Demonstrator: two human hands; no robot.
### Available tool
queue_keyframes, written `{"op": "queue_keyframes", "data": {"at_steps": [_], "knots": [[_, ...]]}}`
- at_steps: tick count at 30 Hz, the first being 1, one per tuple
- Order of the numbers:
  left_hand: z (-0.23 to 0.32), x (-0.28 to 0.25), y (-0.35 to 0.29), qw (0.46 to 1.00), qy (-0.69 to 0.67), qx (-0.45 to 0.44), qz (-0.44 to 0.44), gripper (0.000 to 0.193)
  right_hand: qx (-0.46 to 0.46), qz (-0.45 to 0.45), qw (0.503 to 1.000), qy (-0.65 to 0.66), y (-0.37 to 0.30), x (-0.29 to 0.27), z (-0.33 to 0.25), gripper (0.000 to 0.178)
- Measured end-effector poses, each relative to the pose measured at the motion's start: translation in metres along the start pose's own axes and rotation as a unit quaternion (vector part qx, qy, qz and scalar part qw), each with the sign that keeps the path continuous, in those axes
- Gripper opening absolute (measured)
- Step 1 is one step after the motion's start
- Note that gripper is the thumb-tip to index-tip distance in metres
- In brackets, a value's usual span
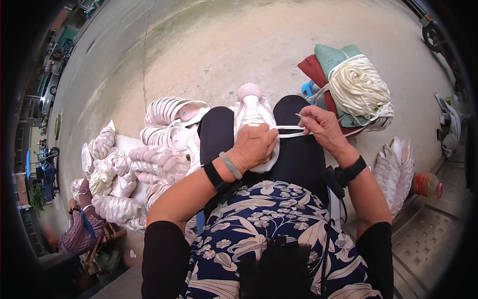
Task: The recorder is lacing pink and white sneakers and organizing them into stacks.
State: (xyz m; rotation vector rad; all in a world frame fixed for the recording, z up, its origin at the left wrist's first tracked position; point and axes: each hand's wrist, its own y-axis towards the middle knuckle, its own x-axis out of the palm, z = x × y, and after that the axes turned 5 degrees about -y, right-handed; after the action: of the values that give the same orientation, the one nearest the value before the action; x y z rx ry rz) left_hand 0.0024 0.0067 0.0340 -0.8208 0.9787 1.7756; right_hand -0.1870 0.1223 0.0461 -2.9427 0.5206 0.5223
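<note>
Dark tuft [276,269] nearest the lens, bottom centre; too black to tell what. Around it, navy shirt [269,212] with pale flowers. Above that, black-clad legs [303,152], shoe [251,112] lying between them, mid-frame: white and pale pink, toe toward the top of the frame.

Left hand [255,146] on top of shoe, fingers curled down and grasping its upper; cannot tell whether lace is pinched under them too. Right hand [321,128] right of centre, clear of shoe, thumb and fingers pinched on white lace [289,127]. Two strands of it span the gap from shoe to right hand, near-level. Pale pointed tip [299,115] juts from right fingertips; lace end or something else, cannot tell.

Left wrist: black strap [215,176], pale bangle [230,165]. Right wrist: black strap, small dark box just below.

Upper right: thick hank [361,84] of cream-white laces on green cloth [323,57], maroon cloth beside it. Left of frame: heap of nested white-and-pink uppers [157,162], many bundled. Right: another nested stack [394,174], bottle [427,184] with reddish cap beside it, bumpy metal plate [428,244] below.

Far lower left: another person [82,229], patterned top, seen small. Bare concrete [214,55] across the top.
</note>
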Motion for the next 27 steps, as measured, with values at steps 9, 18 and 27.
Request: {"op": "queue_keyframes", "data": {"at_steps": [9,18,27], "knots": [[0.006,-0.008,-0.018,0.995,-0.053,-0.044,-0.079,0.004,-0.092,-0.012,0.995,-0.040,-0.005,0.039,0.013,0.010],[-0.014,-0.042,0.010,0.944,-0.289,-0.128,-0.095,0.012,-0.101,-0.048,0.982,-0.155,0.017,0.047,0.002,0.006],[-0.018,-0.057,0.000,0.857,-0.453,-0.231,-0.083,0.014,-0.198,-0.011,0.965,-0.175,0.007,0.088,0.005,0.016]]}}
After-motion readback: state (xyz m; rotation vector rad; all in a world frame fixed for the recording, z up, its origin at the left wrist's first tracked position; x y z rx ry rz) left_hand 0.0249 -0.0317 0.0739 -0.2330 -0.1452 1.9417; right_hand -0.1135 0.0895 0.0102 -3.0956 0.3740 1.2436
